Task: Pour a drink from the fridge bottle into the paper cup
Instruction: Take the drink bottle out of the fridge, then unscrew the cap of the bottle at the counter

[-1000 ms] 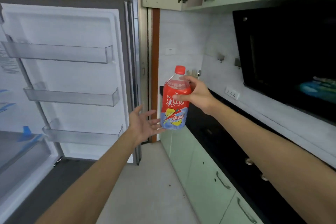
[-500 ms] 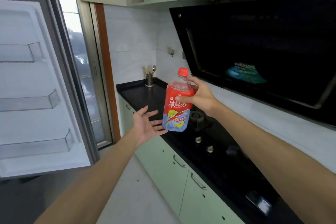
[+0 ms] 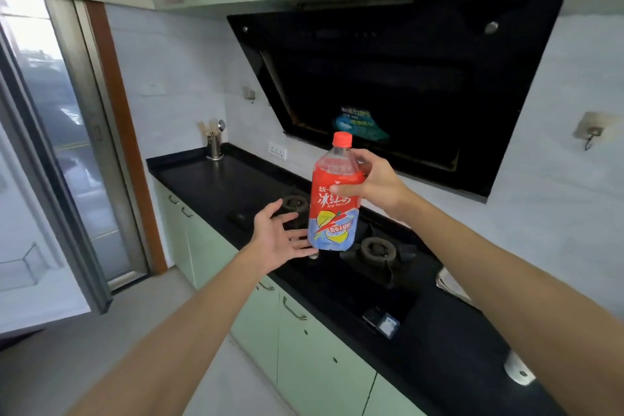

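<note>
Since half a second back the view has swung right, so the fridge door is nearly out of shot at the far left and the whole black stove sits under the bottle now; the bottle and both hands kept about the same pose. Going left to right from there: a metal utensil holder stands on the black counter, well left of the bottle and back by the wall. The left hand is spread wide, palm up, fingers just beside the bottom left of the bottle, and I can't tell if they actually touch it. The bottle is upright in the air over the stove, red cap on, red ice tea label. The right hand is wrapped around its upper half from the right, thumb across the label. Behind the bottle is the big black hood. Right of the bottle a burner sits on the stove.
</note>
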